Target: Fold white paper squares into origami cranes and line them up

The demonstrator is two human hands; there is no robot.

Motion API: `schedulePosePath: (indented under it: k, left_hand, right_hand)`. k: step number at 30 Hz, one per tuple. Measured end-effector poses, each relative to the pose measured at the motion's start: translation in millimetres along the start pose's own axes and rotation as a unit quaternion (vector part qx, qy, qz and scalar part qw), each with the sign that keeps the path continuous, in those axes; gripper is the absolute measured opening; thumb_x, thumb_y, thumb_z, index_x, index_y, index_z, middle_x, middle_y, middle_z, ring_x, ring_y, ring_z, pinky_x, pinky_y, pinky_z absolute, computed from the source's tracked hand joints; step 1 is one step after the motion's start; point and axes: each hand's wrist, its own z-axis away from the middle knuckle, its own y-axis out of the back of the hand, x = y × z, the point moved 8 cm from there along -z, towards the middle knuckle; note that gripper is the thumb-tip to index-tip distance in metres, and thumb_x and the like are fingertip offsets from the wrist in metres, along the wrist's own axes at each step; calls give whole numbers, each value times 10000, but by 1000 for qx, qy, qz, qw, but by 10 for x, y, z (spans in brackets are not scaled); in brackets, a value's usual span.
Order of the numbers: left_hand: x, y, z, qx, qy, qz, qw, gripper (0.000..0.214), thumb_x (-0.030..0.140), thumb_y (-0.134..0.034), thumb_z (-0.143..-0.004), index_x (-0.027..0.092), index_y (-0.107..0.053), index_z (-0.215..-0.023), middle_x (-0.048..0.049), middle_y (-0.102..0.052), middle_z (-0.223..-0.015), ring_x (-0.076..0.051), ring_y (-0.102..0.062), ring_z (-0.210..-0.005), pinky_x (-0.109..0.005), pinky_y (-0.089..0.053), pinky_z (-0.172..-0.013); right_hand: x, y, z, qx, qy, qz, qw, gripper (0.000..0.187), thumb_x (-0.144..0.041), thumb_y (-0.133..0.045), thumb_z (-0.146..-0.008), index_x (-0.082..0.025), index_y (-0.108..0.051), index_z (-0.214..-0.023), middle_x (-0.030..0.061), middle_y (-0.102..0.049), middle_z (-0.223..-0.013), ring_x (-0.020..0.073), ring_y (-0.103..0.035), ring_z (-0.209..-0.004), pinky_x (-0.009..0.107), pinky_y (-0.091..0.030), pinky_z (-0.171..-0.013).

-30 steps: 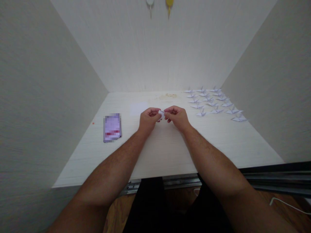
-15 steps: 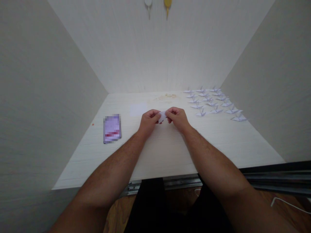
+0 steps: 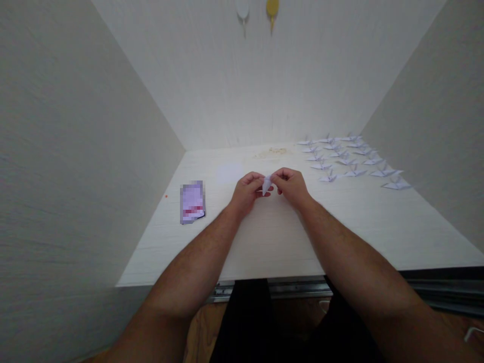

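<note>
Small folded piece of white paper [image 3: 266,184]: held in the air just above the table [image 3: 287,237], around the middle of its width and toward the far half. It tapers to a point at the lower end. The fold detail is too small to read.

Left hand [image 3: 247,191]: fingers curled in, thumb and fingertips pinching the left edge of the paper. Right hand [image 3: 293,185]: same posture, pinching the right edge from the other side. The two sets of fingertips are almost touching each other across the paper. Both forearms are bare and reach in from the near edge, converging on the paper.

Table: pale, light wood-grain top, set between pale walls on the left, the right and the far side.

Left of the hands, well apart: a pixelated purple-and-white rectangular packet [image 3: 192,201], lying flat.

Just beyond the left hand: a flat white sheet [image 3: 229,173], faint against the tabletop.

Far edge, behind the hands: a patch of yellowish marks [image 3: 274,151] on the surface.

Far right of the table: folded paper cranes [image 3: 351,161], white, laid out in rough rows running from the back wall toward the right wall, each one apart from its neighbours.

Back wall, high up: a white hook [image 3: 242,10] and a yellow hook [image 3: 272,7] side by side.

Under the near edge of the table: a metal rail [image 3: 287,288].
</note>
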Motion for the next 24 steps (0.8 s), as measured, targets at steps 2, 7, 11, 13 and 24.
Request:
schedulePosePath:
  k: [2,7,11,13,24]
  left_hand:
    - [-4,-7,3,-1,-3,-4,1000,256,314,-744,-700,173,-577,-833,-28,-681,-781,-180,-696,-719,-306,-544,-651]
    - [42,22,-5,23,-40,-56,997,173,335,-672,-749,187,-592,-792,-16,-658,-745,-184,-663,-732,-363,-536,-747]
    - [398,268,95,214,-159,-313,911,161,338,-592,-829,204,-616,-743,-55,-658,-837,-245,-611,-974,-433,-445,-969]
    - [567,357,171,293,-181,-440,829,80,281,-623,-805,216,-633,-851,-97,-667,-1043,-303,-527,-1175,-528,-309,-1093]
    - [614,804,145,353,-81,-569,738,333,320,-660,-778,232,-605,-1094,-185,-371,-1538,-412,-187,-1459,-747,-161,-1068]
  right_hand:
    - [-11,-10,2,0,6,6,1000,214,-386,-670,-722,-176,-631,-707,-34,-564,-517,92,-457,-424,236,-341,-419]
    - [-47,-59,5,-20,26,5,999,211,-391,-682,-708,-185,-632,-702,-17,-607,-576,96,-474,-472,241,-363,-450]
    - [-17,-26,-4,-4,29,12,1000,227,-406,-693,-690,-193,-615,-675,-29,-562,-546,103,-463,-492,243,-354,-462]
    - [6,-23,-8,-4,24,13,1000,234,-412,-697,-681,-193,-616,-678,-33,-545,-534,106,-459,-495,245,-348,-464]
    - [27,-59,0,-14,20,13,1000,235,-410,-692,-682,-187,-619,-682,-32,-538,-532,104,-443,-498,249,-338,-474]
